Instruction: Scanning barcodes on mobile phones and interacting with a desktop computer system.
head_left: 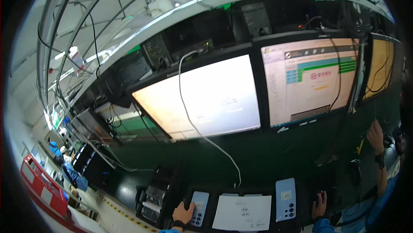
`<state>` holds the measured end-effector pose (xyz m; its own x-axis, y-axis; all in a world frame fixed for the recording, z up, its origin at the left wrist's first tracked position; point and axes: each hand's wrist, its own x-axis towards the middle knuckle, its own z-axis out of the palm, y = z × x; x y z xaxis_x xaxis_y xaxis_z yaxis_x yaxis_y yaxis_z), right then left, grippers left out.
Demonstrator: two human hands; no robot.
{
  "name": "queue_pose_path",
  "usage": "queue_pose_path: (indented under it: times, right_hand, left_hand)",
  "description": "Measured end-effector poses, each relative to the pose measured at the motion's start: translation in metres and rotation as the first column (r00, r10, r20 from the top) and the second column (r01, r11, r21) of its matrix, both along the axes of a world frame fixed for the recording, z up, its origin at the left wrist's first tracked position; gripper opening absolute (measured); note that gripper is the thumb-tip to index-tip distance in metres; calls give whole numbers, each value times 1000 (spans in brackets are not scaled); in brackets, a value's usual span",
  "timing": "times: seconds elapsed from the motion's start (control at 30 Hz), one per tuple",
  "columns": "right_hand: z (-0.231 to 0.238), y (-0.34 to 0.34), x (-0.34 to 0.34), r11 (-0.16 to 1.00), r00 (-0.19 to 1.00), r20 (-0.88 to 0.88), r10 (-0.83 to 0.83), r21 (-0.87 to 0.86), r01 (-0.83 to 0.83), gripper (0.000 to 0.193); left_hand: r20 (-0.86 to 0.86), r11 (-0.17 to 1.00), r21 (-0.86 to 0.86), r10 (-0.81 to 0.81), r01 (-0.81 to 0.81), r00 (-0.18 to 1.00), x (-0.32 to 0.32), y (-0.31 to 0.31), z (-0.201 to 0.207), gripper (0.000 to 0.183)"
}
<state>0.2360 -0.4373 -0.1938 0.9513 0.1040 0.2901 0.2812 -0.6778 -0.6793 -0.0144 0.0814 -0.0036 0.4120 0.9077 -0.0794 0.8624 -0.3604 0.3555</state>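
At the lower middle, my left hand rests with its thumb apart from the fingers, at the left edge of a light-blue phone lying back up. It does not grip the phone. Further right, my right hand lies low on the dark worktop with fingers stretched and apart. A small red spot shows at its fingers; what is under them is too dark to make out. Between my hands are a white sheet with handwriting, partly covering other phones, and another light-blue phone, back up.
A bright monitor and a second monitor stand behind the worktop, with a white cable hanging in front. A black holder with clear trays sits at left. A co-worker's hand reaches in at right. Red barrier far left.
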Motion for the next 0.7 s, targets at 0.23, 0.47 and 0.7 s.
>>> queue_pose_path:
  times: [0.23, 0.47, 0.7]
  right_hand:
    - [-4, -4, 1, 999, 1000, 4, -12, -37, 12, 47]
    - [-9, -9, 4, 999, 999, 28, 37, -37, -35, 46]
    - [3, -5, 5, 997, 993, 114, 38, -72, -30, 43]
  left_hand:
    - [172, 969, 206, -175, 139, 969, -9, 24, -49, 59]
    - [179, 952, 276, -186, 132, 966, -10, 25, -57, 63]
    - [90, 986, 82, -154, 147, 984, -7, 19, -34, 69]
